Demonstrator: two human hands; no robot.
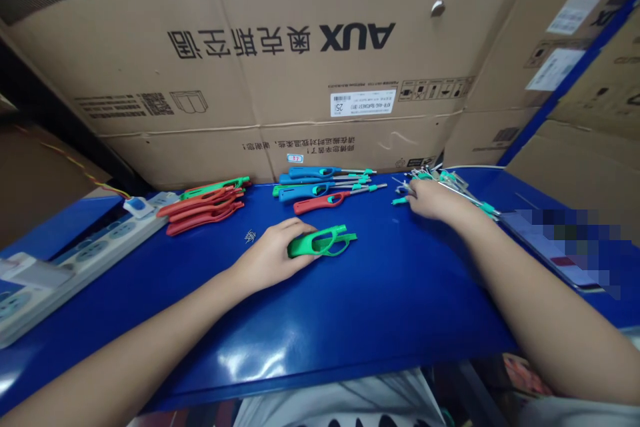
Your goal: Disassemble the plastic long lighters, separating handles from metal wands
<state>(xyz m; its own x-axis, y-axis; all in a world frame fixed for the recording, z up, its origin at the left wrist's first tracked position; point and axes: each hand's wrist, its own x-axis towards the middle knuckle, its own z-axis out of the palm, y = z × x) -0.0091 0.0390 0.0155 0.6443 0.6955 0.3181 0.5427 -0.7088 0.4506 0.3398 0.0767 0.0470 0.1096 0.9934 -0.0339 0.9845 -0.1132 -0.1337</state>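
Observation:
My left hand [273,255] is wrapped round a green lighter casing [313,243], its looped front end pointing right over the table. My right hand [429,200] is at the pile of metal lighter tubes [453,180] with teal triggers, fingers closed together; what they grip is hidden. One teal piece [400,201] lies just left of these fingers. Between the hands, at the back, lie several assembled lighters in blue, green and red, among them a red lighter [320,203] and a blue lighter [306,192].
Red and green casings [205,207] are stacked at the back left, beside a white power strip [100,247]. Small metal pins or springs [251,236] lie near my left hand. A phone-like flat object [550,250] is at right. A cardboard wall [280,87] closes off the blue table [360,307].

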